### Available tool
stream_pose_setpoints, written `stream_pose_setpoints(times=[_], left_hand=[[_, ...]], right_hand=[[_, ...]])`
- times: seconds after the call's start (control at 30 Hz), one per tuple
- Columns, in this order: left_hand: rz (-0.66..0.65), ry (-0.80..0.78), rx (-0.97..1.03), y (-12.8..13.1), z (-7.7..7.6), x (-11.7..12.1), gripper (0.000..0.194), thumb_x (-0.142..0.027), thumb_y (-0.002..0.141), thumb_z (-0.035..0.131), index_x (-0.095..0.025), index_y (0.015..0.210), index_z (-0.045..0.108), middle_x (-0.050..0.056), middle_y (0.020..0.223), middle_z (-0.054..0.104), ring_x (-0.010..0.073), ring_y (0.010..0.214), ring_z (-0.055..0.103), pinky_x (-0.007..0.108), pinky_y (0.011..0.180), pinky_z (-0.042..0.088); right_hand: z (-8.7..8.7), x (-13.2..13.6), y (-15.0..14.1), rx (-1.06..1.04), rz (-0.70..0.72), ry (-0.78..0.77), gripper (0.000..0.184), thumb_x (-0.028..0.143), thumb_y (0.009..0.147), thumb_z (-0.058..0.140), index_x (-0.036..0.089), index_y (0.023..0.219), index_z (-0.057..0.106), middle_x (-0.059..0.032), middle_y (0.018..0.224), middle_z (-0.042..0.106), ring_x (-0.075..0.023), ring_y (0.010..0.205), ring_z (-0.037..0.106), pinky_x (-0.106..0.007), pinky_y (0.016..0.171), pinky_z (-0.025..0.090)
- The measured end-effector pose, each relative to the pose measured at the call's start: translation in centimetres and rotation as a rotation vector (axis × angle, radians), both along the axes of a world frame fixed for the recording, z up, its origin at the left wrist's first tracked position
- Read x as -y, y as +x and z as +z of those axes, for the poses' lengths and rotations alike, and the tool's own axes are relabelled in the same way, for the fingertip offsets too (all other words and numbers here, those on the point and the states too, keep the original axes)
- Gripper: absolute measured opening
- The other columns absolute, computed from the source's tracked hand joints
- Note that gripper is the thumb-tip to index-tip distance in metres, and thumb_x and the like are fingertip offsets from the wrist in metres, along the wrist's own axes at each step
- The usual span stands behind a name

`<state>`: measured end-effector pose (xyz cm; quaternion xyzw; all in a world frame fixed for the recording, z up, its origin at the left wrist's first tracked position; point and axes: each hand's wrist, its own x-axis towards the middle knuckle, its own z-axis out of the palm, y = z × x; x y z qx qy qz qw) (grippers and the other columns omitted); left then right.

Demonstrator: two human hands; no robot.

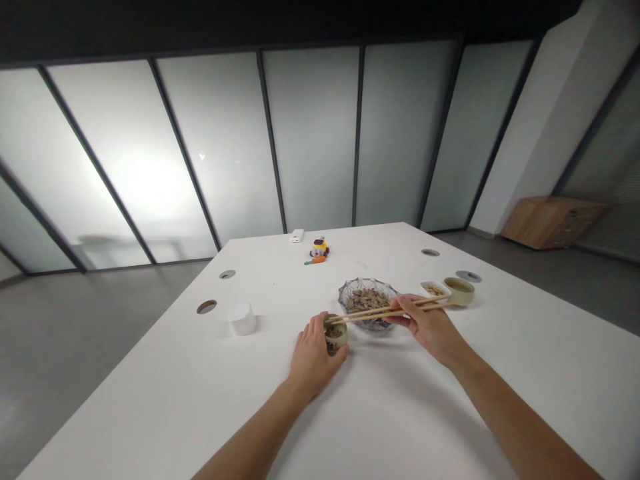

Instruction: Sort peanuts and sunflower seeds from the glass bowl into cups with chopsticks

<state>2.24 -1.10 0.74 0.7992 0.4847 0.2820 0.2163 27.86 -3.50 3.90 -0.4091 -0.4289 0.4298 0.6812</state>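
Note:
My left hand (313, 357) is wrapped round a small beige cup (336, 333) standing on the white table (200, 400). My right hand (431, 328) grips a pair of wooden chopsticks (385, 311), which lie nearly level with their tips over the cup's mouth. Just behind the cup stands a glass bowl (369, 301) filled with sunflower seeds. The chopsticks cross over this bowl.
To the right of the bowl sit a small white square dish (435, 289) and another beige cup (459, 290). A white round container (243, 318) stands at the left. A small toy (319, 249) and a white box (297, 235) lie at the far edge. Round cable holes dot the table.

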Motion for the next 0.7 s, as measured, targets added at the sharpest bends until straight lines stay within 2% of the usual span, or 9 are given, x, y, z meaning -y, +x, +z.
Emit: stream_pose_setpoints(times=[0.1, 0.23, 0.3, 0.43, 0.53, 0.7], left_hand=[[-0.001, 0.012, 0.017, 0.0, 0.0, 0.0, 0.067, -0.032, 0.083, 0.069, -0.022, 0.145, 0.046, 0.012, 0.140, 0.061, 0.0316, 0.130, 0.058, 0.047, 0.113, 0.044], [0.002, -0.003, 0.023, -0.1, 0.0, 0.0, 0.069, -0.034, 0.083, 0.070, -0.022, 0.146, 0.045, 0.012, 0.143, 0.060, 0.0322, 0.133, 0.057, 0.049, 0.115, 0.042], [0.006, -0.014, 0.022, -0.1, 0.0, 0.0, 0.070, -0.035, 0.083, 0.070, -0.023, 0.147, 0.045, 0.013, 0.144, 0.059, 0.0321, 0.134, 0.056, 0.049, 0.116, 0.041], [0.011, -0.019, 0.016, -0.1, -0.1, 0.0, 0.070, -0.035, 0.083, 0.070, -0.024, 0.147, 0.045, 0.013, 0.146, 0.059, 0.0316, 0.135, 0.056, 0.048, 0.116, 0.041], [0.013, -0.022, 0.013, -0.1, -0.1, 0.0, 0.070, -0.036, 0.083, 0.070, -0.024, 0.147, 0.045, 0.012, 0.145, 0.059, 0.0318, 0.134, 0.057, 0.048, 0.116, 0.042], [0.006, -0.011, 0.013, 0.0, -0.3, -0.1, 0.070, -0.036, 0.084, 0.070, -0.023, 0.148, 0.043, 0.013, 0.146, 0.058, 0.0314, 0.134, 0.056, 0.049, 0.116, 0.041]], right_hand=[[0.2, 0.2, -0.4, 0.023, 0.030, -0.029, 0.045, 0.064, 0.068, 0.091, 0.021, 0.074, 0.077, -0.0038, 0.080, 0.075, -0.0210, 0.077, 0.074, -0.036, 0.071, 0.070], [0.3, -0.2, 0.0, 0.027, -0.186, 0.059, 0.048, 0.069, 0.068, 0.088, 0.023, 0.075, 0.074, -0.0022, 0.081, 0.074, -0.0214, 0.076, 0.074, -0.040, 0.074, 0.069], [0.2, -0.3, 0.5, 0.157, -0.324, 0.066, 0.052, 0.074, 0.071, 0.083, 0.024, 0.076, 0.072, -0.0037, 0.081, 0.074, -0.0235, 0.075, 0.074, -0.041, 0.072, 0.067], [-0.2, -0.1, 1.1, 0.614, -0.498, 0.059, 0.059, 0.081, 0.084, 0.064, 0.023, 0.078, 0.074, -0.0077, 0.076, 0.075, -0.0271, 0.075, 0.073, -0.041, 0.069, 0.060], [-0.5, 0.1, 0.9, 0.818, -0.509, 0.149, 0.057, 0.076, 0.093, 0.056, 0.024, 0.078, 0.074, -0.0062, 0.074, 0.073, -0.0248, 0.071, 0.070, -0.039, 0.068, 0.055], [-0.6, 0.1, 0.6, 0.853, -0.442, 0.251, 0.048, 0.067, 0.097, 0.058, 0.025, 0.082, 0.075, -0.0052, 0.079, 0.073, -0.0221, 0.072, 0.070, -0.035, 0.067, 0.055]])
